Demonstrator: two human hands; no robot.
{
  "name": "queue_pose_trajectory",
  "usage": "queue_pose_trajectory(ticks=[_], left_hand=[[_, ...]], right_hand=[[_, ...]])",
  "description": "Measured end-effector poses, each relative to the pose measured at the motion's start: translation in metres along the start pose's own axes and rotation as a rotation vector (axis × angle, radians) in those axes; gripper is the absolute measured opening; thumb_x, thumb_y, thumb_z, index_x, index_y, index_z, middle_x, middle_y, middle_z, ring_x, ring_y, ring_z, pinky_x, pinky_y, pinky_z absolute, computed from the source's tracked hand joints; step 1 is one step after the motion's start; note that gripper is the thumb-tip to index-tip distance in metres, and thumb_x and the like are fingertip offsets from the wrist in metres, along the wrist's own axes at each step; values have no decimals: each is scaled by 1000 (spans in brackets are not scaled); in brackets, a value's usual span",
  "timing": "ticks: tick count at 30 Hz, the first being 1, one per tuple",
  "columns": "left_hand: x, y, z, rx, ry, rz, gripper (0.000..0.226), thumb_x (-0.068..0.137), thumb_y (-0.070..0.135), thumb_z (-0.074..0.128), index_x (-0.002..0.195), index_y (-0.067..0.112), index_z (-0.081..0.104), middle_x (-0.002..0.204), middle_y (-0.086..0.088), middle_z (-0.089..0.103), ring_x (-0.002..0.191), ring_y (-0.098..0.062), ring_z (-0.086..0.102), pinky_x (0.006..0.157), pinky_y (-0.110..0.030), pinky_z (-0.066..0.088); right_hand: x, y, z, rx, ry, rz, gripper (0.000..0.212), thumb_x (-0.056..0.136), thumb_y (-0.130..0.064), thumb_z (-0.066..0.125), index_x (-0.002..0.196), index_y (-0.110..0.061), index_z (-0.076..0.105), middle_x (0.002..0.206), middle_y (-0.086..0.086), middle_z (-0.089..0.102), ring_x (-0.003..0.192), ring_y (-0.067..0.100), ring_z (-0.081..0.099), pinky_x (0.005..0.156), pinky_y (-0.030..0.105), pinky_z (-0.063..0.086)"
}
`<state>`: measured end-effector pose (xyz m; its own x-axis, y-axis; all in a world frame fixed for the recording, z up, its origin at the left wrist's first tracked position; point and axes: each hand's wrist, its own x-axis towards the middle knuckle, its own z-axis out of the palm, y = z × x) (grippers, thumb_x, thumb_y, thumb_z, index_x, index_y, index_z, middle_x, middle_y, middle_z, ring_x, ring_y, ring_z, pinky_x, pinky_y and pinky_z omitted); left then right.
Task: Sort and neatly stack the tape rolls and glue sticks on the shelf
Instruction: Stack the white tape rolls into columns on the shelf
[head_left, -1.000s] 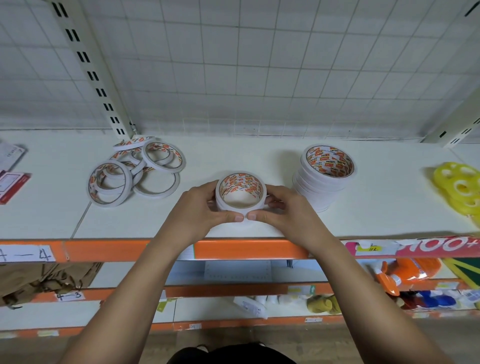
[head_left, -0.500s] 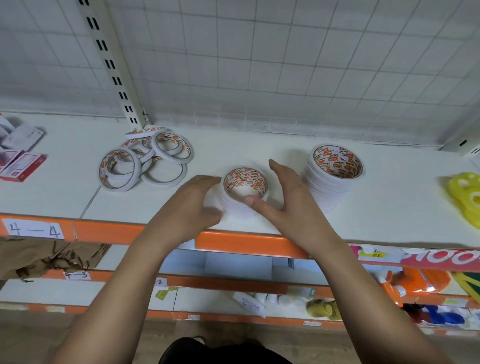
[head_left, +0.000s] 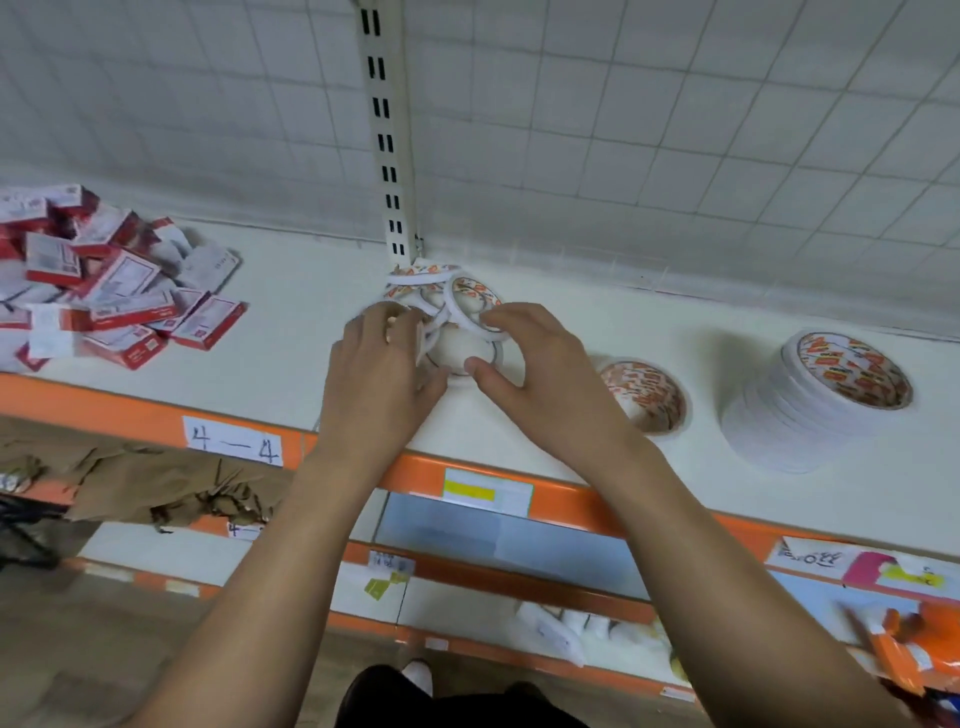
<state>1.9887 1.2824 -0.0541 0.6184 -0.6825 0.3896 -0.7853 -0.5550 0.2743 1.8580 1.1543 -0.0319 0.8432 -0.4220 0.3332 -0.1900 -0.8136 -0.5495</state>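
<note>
Where the slotted upright (head_left: 387, 156) meets the shelf (head_left: 291, 364), both hands are in the loose thin tape rolls (head_left: 441, 280). Left hand (head_left: 379, 379) curls round a few rolls stood on edge. Right hand (head_left: 545, 374) pinches one ring, fingers above, thumb below. Short stack (head_left: 647, 397) and tall stack (head_left: 810, 415) stand off right.

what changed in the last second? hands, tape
Both hands let go of the short tape stack and moved left to the loose tape rolls by the upright. The left hand now grips some; the right hand touches the pile, grip unclear. The short tape stack stays put beside the tall stack, also unmoved.
</note>
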Motion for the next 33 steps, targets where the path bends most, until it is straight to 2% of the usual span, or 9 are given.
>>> queue_pose_trajectory(ticks=[4,6,10,14,18,22,26,28,33], left_hand=[[12,-26,3,-40,-34,-23,78,77,46,74,140,10,45,142,-17,42,124,-41,42,94,-51,42],[18,-36,4,-63,-91,-30,82,79,49,71,145,14,40,146,-16,38,127,-41,40,97,-52,39],[22,-45,2,-126,-191,-18,74,81,50,68,145,25,40,142,-7,37,122,-37,42,94,-50,41],[26,-50,-4,-150,-202,2,70,78,51,70,139,27,47,135,-3,40,117,-34,42,91,-48,44],[29,-51,-12,-117,-211,38,69,75,52,68,137,28,48,133,-2,41,117,-32,41,92,-46,43],[29,-49,-16,-132,-214,49,70,76,53,67,139,30,47,136,1,39,120,-30,39,95,-44,40],[29,-39,-18,-158,-224,49,69,77,53,67,139,31,47,137,2,39,122,-29,39,95,-43,39],[29,-29,-19,-160,-220,61,68,78,53,67,139,30,47,136,2,40,120,-30,39,95,-43,39],[33,2,-21,-167,-220,104,70,76,53,67,140,32,47,139,4,39,123,-29,37,100,-45,36]], right_hand=[[24,-9,22,-17,-16,111,45,89,-25,69,129,-6,59,129,11,57,121,25,53,102,21,33],[35,-9,28,-22,0,166,45,89,-24,69,129,-6,59,127,12,58,119,26,54,98,19,34],[54,-6,36,-42,35,284,46,89,-29,69,130,-10,59,124,14,60,116,28,55,97,25,38],[69,-9,41,-53,3,393,50,93,-40,62,134,-11,54,124,13,63,119,30,53,100,34,40],[76,-10,40,-14,-69,500,52,95,-48,56,135,-14,53,130,7,63,121,26,55,97,30,39],[77,-5,39,31,-39,555,58,90,-47,64,136,-14,51,130,7,62,121,26,55,97,30,41],[71,-3,32,69,-5,558,85,72,-58,77,139,-17,45,128,8,59,122,26,52,103,39,44],[64,-4,23,12,40,494,84,70,-55,78,137,-15,48,125,9,59,121,27,51,104,39,42],[30,-4,-22,-121,117,370,74,74,-40,80,136,-14,51,129,7,55,125,26,41,104,27,30]])
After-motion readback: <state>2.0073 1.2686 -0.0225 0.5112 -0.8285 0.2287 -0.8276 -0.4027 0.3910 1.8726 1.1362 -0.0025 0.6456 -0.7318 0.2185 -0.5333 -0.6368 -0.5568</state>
